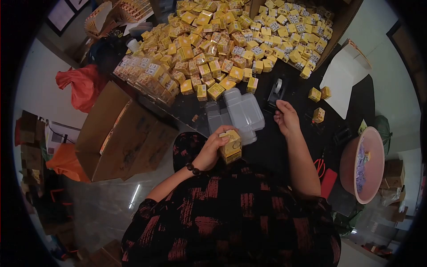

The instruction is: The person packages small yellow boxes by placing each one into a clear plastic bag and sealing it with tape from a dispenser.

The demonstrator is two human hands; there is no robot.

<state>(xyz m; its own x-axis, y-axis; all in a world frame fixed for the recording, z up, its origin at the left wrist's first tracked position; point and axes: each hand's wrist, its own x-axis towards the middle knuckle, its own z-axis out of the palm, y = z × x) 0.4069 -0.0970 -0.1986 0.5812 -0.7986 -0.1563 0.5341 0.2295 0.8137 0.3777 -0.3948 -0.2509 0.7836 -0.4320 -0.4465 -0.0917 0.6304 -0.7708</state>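
Note:
My left hand (213,149) is closed around a small yellow box (232,144), held tilted just in front of my body. My right hand (287,117) has its thumb and fingers pinched together at the near end of a black tape dispenser (272,99). Whether a strip of tape is between those fingers is too small to see. On the dispenser sits a pale roll of tape (278,85). Clear plastic packaging (243,109) lies unfolded on the black table (267,151), partly behind my left hand and the box.
A large heap of yellow boxes (209,44) spreads across the back. Wrapped stacks (147,75) stand left of it. Loose boxes (318,115) and a white sheet (344,80) lie at right, near a pink basin (373,164), red scissors (319,165) and a red phone-shaped object (328,182). An open carton (129,138) stands left.

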